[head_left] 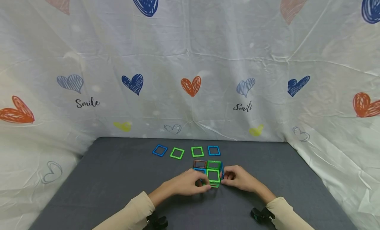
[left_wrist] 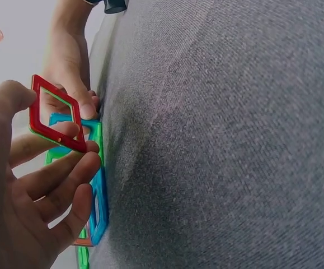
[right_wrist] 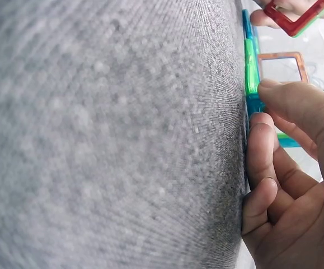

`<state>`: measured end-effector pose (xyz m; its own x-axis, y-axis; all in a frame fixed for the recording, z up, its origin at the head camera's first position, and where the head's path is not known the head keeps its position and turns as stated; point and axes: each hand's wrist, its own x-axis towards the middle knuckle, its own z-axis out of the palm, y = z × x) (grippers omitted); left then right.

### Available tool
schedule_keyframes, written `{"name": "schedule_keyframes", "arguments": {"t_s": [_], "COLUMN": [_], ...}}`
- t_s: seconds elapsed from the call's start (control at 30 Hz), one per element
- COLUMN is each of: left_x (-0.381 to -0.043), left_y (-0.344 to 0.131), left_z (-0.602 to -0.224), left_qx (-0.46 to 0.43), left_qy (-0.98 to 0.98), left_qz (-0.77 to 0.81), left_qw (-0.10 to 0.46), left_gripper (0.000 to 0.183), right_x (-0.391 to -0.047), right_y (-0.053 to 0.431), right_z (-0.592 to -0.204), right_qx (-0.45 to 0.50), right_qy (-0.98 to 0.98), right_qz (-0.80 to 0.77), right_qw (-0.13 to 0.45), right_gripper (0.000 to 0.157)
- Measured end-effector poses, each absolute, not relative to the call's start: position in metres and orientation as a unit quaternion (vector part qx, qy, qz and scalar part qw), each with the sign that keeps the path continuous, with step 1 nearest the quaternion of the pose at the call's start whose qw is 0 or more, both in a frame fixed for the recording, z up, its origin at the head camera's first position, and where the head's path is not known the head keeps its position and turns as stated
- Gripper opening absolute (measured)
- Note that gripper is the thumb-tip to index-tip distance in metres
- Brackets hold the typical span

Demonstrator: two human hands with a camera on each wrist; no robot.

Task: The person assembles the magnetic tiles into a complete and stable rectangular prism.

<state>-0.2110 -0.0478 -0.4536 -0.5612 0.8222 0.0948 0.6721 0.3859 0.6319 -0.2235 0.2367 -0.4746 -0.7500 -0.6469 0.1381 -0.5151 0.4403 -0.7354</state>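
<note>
My left hand (head_left: 188, 183) pinches a square magnetic tile (left_wrist: 34, 115) between thumb and fingers, its frame red on one face with a green edge. It is tilted above a low structure of joined tiles on the table. Blue (left_wrist: 100, 224), green (head_left: 213, 161) and brownish-red (head_left: 200, 161) frames show in that structure. My right hand (head_left: 240, 179) pinches the structure's right side, thumb and fingertips on a blue tile (right_wrist: 254, 103). Part of the structure is hidden behind the left hand's fingers in the left wrist view.
Behind the structure lies a loose row: a blue tile (head_left: 155, 148), a green tile (head_left: 172, 152), another green tile (head_left: 198, 155) and another blue tile (head_left: 214, 154). Grey cloth (head_left: 118, 183) covers the table. A white curtain (head_left: 166, 108) printed with hearts hangs around its back and sides.
</note>
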Motion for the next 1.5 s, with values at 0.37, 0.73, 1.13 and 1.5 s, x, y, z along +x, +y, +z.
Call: {"name": "schedule_keyframes", "arguments": {"t_s": [0.37,0.73,1.13,1.5], "left_x": [-0.212,-0.212,-0.212,-0.216], "left_y": [-0.050,-0.046,-0.041,-0.039], "left_z": [-0.453,-0.456,-0.459,-0.462], "left_qx": [0.461,0.463,0.456,0.469], "left_qy": [0.820,0.816,0.827,0.817], "left_qz": [0.319,0.329,0.316,0.328], "left_qw": [0.117,0.107,0.092,0.070], "left_gripper": [0.033,0.024,0.025,0.037], "right_x": [-0.221,-0.222,-0.223,-0.224], "right_y": [0.236,0.236,0.236,0.236], "right_z": [-0.475,-0.474,-0.473,-0.474], "right_qx": [-0.337,-0.338,-0.343,-0.341], "right_qy": [0.842,0.844,0.843,0.839], "right_qz": [-0.411,-0.408,-0.406,-0.415], "right_qw": [0.089,0.087,0.085,0.088], "right_gripper": [0.008,0.011,0.007,0.008]}}
